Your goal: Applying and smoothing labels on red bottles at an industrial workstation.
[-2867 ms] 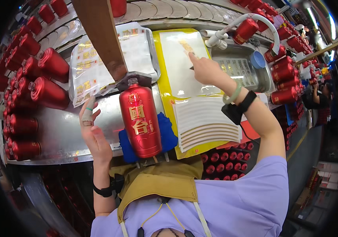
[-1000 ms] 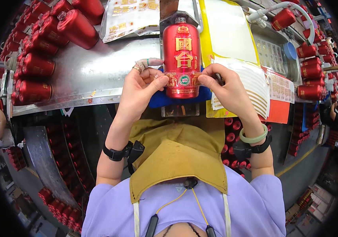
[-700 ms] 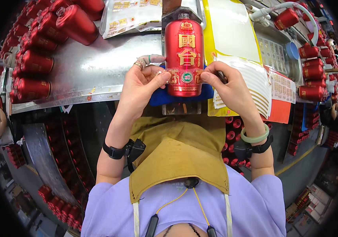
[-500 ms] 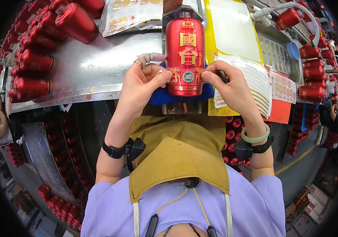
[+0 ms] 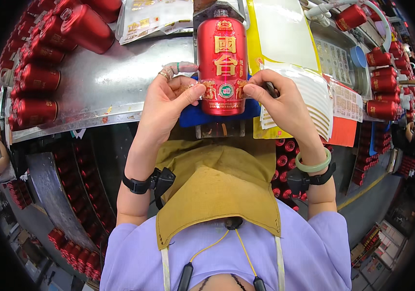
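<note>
A red bottle [image 5: 222,48] with gold characters lies on its back on a blue pad [image 5: 193,116], its clear-capped neck pointing away from me. Across its lower front runs a thin clear decal [image 5: 226,90] with gold dragon figures and a round green emblem. My left hand [image 5: 173,94] pinches the decal's left end between thumb and fingers, beside the bottle. At the right end, my right hand [image 5: 275,94] pinches with thumb and forefinger. A small dark tool [image 5: 270,89] is tucked in the right hand's fingers, its kind partly hidden.
Several red bottles [image 5: 37,111] stand along the metal table's [image 5: 120,72] left side. Decal sheets [image 5: 154,17] lie at the back. To the right are a stack of white sheets [image 5: 299,97] on a yellow folder [image 5: 252,43], a blue cup [image 5: 358,57] and a metal tray [image 5: 367,80].
The bottle and both hands sit slightly farther left in view. Both hands keep their pinch at the decal's ends, and more of the gold dragons shows between the fingertips.
</note>
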